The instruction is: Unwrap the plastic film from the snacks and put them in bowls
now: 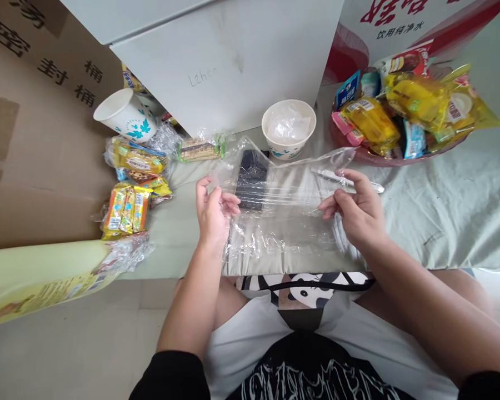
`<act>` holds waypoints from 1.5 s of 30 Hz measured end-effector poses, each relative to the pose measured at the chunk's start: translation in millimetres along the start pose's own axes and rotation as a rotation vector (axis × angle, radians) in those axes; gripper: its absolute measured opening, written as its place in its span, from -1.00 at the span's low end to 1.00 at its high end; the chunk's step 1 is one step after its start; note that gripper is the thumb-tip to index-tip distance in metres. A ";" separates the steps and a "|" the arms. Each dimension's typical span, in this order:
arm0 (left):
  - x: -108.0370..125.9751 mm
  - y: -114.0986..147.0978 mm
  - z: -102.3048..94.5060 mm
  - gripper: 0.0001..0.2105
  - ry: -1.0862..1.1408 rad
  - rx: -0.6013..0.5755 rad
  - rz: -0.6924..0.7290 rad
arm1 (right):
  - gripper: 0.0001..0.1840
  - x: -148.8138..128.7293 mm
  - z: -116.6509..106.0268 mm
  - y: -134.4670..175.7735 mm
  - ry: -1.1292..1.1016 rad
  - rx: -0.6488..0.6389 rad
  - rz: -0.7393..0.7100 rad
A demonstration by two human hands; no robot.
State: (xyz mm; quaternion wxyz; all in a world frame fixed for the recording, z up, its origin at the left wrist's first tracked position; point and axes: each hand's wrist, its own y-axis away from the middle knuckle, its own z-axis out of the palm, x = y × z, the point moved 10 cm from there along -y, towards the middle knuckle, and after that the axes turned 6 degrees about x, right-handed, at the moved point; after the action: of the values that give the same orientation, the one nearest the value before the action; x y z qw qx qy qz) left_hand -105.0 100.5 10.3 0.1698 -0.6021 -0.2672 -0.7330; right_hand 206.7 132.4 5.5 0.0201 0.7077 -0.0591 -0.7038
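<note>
A clear plastic bag is stretched flat between my two hands above the cloth-covered table. My left hand pinches its left edge, thumb against fingers. On the opposite side my right hand grips the right edge in the same way. Through the film a dark phone shows, lying on the cloth close to my left fingers. A white pen-like stick lies partly behind my right fingers. Just beyond the bag stands a paper cup with crumpled clear plastic inside.
At the right back, a pink basket holds several yellow snack packs. Snack packets and a tilted paper cup lie on the left. A wrapped biscuit sits before the white box. A cardboard box borders the left side.
</note>
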 end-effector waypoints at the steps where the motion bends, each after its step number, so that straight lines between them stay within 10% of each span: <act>1: 1.2 0.3 -1.8 -0.61 0.003 0.020 0.015 | -0.71 -0.6 -0.5 0.0 0.002 0.005 -0.001; 21: 17.4 12.7 12.4 -0.85 -0.006 -0.083 0.210 | -0.86 -7.5 6.0 2.5 0.014 -0.058 -0.004; 45: 9.6 7.5 12.1 -0.86 -0.090 -0.128 0.118 | -0.79 15.5 11.2 2.9 0.180 -0.165 0.023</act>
State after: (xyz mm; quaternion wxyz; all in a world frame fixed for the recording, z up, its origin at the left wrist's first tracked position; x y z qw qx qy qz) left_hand -93.2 102.5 22.7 0.1618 -0.6588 -0.1914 -0.7094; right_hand 195.4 128.4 -9.7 0.0916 0.7632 -0.0074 -0.6396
